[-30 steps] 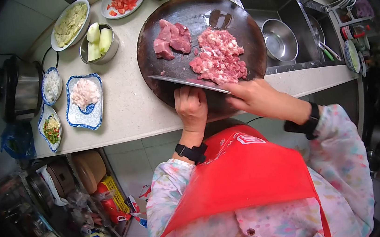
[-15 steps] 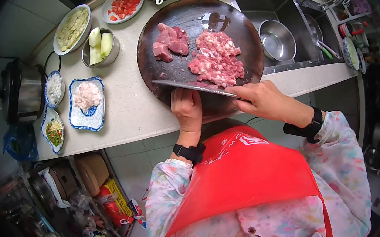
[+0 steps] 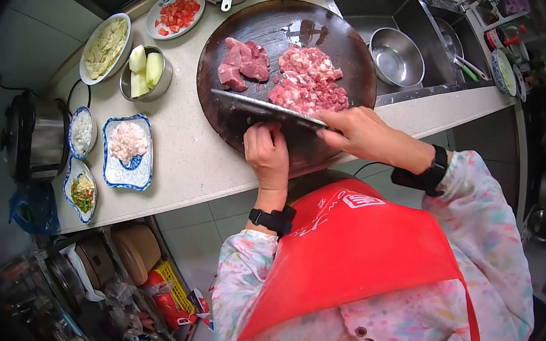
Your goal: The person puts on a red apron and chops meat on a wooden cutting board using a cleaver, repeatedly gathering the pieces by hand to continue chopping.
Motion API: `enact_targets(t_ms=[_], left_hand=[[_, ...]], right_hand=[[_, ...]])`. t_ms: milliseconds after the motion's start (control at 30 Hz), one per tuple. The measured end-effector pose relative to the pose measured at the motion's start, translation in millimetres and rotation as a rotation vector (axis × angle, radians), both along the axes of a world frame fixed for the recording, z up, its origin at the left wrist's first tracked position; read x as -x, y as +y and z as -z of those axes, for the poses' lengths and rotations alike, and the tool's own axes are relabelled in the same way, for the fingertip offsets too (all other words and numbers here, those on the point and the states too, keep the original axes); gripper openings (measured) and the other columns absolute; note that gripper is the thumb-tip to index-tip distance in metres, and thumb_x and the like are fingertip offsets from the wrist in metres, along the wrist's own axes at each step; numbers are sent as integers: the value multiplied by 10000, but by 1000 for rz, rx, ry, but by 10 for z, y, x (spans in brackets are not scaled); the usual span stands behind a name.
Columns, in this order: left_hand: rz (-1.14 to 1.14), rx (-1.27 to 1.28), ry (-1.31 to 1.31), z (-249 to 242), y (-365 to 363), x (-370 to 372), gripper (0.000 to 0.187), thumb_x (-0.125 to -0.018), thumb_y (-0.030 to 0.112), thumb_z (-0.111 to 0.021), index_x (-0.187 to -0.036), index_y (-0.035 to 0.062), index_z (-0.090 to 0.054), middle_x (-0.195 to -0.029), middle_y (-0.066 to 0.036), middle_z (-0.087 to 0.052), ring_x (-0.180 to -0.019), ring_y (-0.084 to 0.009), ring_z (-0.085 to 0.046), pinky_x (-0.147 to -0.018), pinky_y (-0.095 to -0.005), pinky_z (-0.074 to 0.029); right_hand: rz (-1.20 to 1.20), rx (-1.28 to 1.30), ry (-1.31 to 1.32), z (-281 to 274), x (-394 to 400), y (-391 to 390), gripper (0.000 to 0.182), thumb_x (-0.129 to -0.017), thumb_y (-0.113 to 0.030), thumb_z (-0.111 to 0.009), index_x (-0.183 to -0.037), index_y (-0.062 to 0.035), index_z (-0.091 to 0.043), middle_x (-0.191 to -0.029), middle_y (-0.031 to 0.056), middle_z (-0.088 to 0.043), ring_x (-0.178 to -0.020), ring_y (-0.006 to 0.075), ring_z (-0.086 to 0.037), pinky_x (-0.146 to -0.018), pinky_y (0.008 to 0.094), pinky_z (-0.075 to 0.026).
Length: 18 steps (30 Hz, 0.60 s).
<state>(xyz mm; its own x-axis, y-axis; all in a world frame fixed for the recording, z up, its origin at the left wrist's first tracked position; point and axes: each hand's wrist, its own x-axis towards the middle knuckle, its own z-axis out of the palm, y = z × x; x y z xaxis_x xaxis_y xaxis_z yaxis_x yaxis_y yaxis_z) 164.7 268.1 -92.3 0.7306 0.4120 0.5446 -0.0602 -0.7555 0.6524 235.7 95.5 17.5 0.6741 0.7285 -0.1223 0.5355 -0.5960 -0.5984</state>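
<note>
My right hand [image 3: 364,134] is wrapped round the handle of a kitchen knife [image 3: 264,106], above the near part of a round dark cutting board [image 3: 227,118]. The blade slants up to the left, its tip near the left side of the board. Just below the blade, my left hand [image 3: 266,152] has its fingers curled at the board's near edge. Whatever may be under those fingers is hidden. Beyond the knife lie chopped pink meat [image 3: 308,80] on the right and larger meat chunks [image 3: 244,62] on the left.
Left on the counter [image 3: 184,160] stand a blue-rimmed dish of pale minced meat [image 3: 127,141], a metal bowl [image 3: 165,82] with peeled vegetable pieces and small dishes. A plate of diced red pieces [image 3: 176,15] sits behind. At right, a sink [image 3: 352,10] holds a metal bowl [image 3: 397,56].
My right hand has moved slightly left and away from me with the knife. The blade now slants more steeply, its tip farther up the board. My left hand stays almost in place.
</note>
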Motion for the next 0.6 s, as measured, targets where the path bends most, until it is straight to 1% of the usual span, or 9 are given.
enact_targets(t_ms=[100, 167, 267, 300, 367, 433, 500, 533, 600], left_hand=[[-10, 1, -6, 62, 11, -6, 133, -723, -37, -661, -825, 40, -624, -826, -125, -614, -771, -325, -600, -693, -420, -488], [4, -28, -32, 64, 23, -1, 126, -719, -39, -663, -804, 38, -613, -818, -125, -611, -759, -328, -598, -684, -419, -490], [30, -10, -14, 91, 25, 2, 110, -730, -32, -653, -798, 43, -609, -835, -121, -601, -782, -321, -587, -707, -418, -497], [27, 0, -4, 84, 25, -2, 105, -732, -32, -649, -796, 42, -611, -839, -118, -603, -788, -318, -587, -711, -416, -497], [36, -15, -3, 78, 38, 6, 102, -735, -31, -645, -800, 41, -616, -846, -116, -606, -798, -315, -588, -718, -413, -497], [51, -29, -1, 47, 38, 53, 99, -737, -31, -641, -803, 40, -620, -854, -113, -610, -807, -312, -589, -724, -410, -497], [33, -34, 3, -26, 20, 62, 108, -744, -38, -641, -831, 26, -637, -842, -126, -618, -817, -319, -602, -727, -414, -491], [29, -14, -5, -4, 31, 56, 109, -744, -38, -638, -832, 27, -633, -838, -124, -616, -804, -317, -603, -716, -412, -490], [25, 15, -10, 21, 36, 42, 104, -741, -39, -638, -821, 26, -629, -833, -122, -615, -794, -316, -603, -710, -409, -490]], right_hand=[[-27, 23, -1, -112, 118, -131, 251, -887, -262, -565, -1050, -73, -590, -732, 205, -646, -702, 403, -641, -631, 509, -498], [-54, 97, 44, -115, 122, -188, 245, -886, -256, -562, -1039, -66, -578, -720, 213, -640, -698, 405, -641, -630, 513, -498], [-70, 144, 66, -82, 7, -3, 244, -887, -260, -555, -1027, -61, -565, -725, 221, -641, -701, 407, -643, -632, 517, -498], [-71, 143, 66, -28, 1, 103, 244, -887, -260, -555, -1027, -61, -565, -725, 221, -641, -701, 407, -643, -632, 517, -498], [-99, 65, -42, 118, 7, 305, 252, -888, -273, -550, -1013, -55, -560, -729, 228, -638, -708, 414, -640, -633, 527, -496], [-67, 13, -12, 108, 10, 243, 258, -894, -292, -547, -1001, -57, -565, -737, 225, -636, -722, 422, -634, -640, 529, -489], [71, 2, 83, 80, -19, 149, 270, -906, -308, -543, -1016, -65, -577, -743, 218, -638, -732, 427, -629, -649, 525, -483], [60, 5, 65, 66, 8, 88, 274, -913, -309, -546, -1049, -75, -587, -747, 212, -642, -741, 428, -627, -650, 517, -480], [42, 3, 62, 10, 91, -40, 272, -911, -302, -552, -1054, -74, -588, -745, 213, -641, -741, 427, -627, -649, 516, -480]])
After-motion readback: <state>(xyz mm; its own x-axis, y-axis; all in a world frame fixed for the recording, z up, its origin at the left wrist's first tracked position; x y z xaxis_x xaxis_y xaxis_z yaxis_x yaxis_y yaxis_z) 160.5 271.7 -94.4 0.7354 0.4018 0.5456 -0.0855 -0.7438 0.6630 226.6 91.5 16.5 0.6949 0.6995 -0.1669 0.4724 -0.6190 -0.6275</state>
